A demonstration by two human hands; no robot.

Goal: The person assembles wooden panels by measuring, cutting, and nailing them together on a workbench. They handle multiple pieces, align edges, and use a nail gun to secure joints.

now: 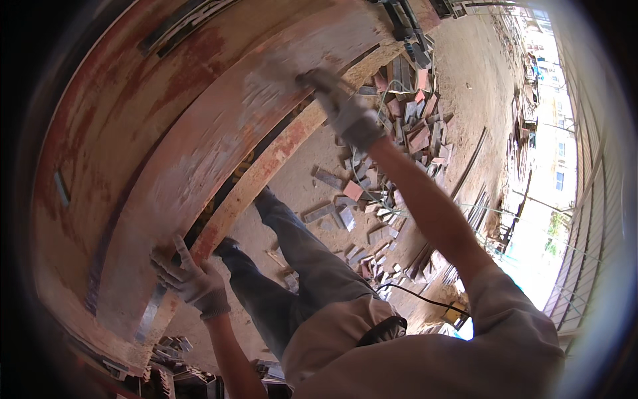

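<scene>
A long, wide, reddish-brown wooden board (206, 149) is laid along a stained brown wooden worktop (109, 130), sloping across the view from upper right to lower left. Its near edge is bordered by a narrow dark gap (240, 171), beyond which a pale, red-stained timber edge (282, 147) is seen; yellowish marks are held within the gap, but what they belong to cannot be made out.

The left hand (193, 282), in a pale grey glove, is placed at the near edge of the board, toward its lower end, with the fingers spread apart. The right hand (342, 110), gloved alike, is stretched over the upper part of the board. It is blurred by motion, so whether its fingers are together, apart or clamped on the dark shape at their tips cannot be told.

A black, jointed metal tool (407, 36) is cut off by the top of the view. On the ground, a loose heap of grey and reddish offcuts (420, 136) is crossed by a thin pale-green hose (384, 100). At the lower right, a yellow boxy object (456, 314) is half hidden by the wearer's body, and its contents cannot be seen.
</scene>
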